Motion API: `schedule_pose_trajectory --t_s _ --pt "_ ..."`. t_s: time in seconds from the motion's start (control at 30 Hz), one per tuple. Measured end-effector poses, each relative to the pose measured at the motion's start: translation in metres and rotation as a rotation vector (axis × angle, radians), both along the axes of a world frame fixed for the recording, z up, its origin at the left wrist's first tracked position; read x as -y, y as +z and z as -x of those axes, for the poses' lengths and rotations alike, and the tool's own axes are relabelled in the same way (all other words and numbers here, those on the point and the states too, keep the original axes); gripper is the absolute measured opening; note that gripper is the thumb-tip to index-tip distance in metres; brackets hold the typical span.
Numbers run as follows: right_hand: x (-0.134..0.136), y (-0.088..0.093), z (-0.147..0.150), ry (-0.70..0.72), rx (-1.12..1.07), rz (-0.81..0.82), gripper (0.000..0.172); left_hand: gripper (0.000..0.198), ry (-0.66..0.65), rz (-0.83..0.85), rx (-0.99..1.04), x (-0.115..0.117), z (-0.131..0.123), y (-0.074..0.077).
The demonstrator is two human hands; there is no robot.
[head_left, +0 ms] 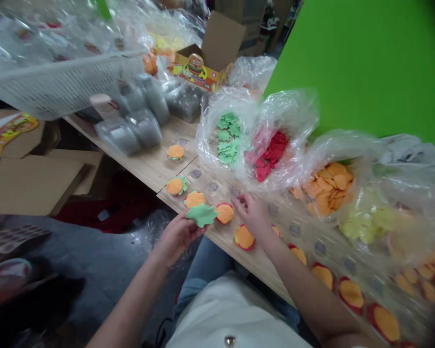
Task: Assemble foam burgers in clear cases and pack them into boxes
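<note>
Wood-look tabletop (155, 164) is slanting from 10 o'clock down to 4 o'clock, counting from the middle of the view. Closest, at 6 o'clock, a white shirt (232, 309) is showing. At 7 o'clock the left hand (179, 234) is holding a green leaf piece (202, 214) by its side; that grip is pinching closed, and the leaf is hanging out past the fingers. At 4 o'clock the right hand (253, 212) is bending its fingers close to a little grey disc (235, 192); I can't tell whether its grip is holding anything. Orange-topped stacks (245, 237) are sitting in a row along the near edge, and more discs are lying in a row behind them. Since the leaf is sticking out so near the stacks, it could be bumping one crooked or off the edge. A low right arm could be knocking stacks too. Farther off, bags are holding green pieces (229, 140) at 1 o'clock, red pieces (273, 152) between 2 and 3, and orange pieces (331, 186) at 3. Their floppy plastic could be slumping onto the discs. Farther still, a burger box (203, 72) is standing open near 12, and a white basket (68, 82) is sitting at 10.
</note>
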State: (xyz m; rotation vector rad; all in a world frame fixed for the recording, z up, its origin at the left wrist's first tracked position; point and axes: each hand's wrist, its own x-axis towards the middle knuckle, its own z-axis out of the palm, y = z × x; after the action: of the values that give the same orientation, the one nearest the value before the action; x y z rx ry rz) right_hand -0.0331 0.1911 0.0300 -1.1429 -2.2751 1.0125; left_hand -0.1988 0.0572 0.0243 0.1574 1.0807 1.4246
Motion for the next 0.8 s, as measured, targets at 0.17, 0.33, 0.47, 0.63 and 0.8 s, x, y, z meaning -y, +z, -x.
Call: schedule_pose_trajectory --t_s 0.17,0.33,0.47,0.63,0.8 --pt "0.023 -0.026 0.000 -0.085 0.386 -0.463 0.028 0.023 0.180 0.177 -0.025 0.045 0.017 -0.009" --pt "0.033 -0.026 0.004 -0.090 0.251 -0.467 0.019 0.025 0.120 0.187 -0.096 0.044 0.010 -0.008" --pt "0.025 -0.026 -0.003 -0.190 -0.088 -0.158 0.017 0.020 0.024 0.124 -0.043 0.015 -0.001 -0.004" --pt "0.005 -0.027 -0.015 -0.376 -0.501 0.471 0.030 0.018 0.005 0.076 -0.001 -0.015 -0.012 -0.004" --pt "-0.002 -0.026 -0.023 -0.377 -0.559 0.539 0.034 0.027 -0.028 -0.019 -0.336 -0.026 -0.018 -0.011"
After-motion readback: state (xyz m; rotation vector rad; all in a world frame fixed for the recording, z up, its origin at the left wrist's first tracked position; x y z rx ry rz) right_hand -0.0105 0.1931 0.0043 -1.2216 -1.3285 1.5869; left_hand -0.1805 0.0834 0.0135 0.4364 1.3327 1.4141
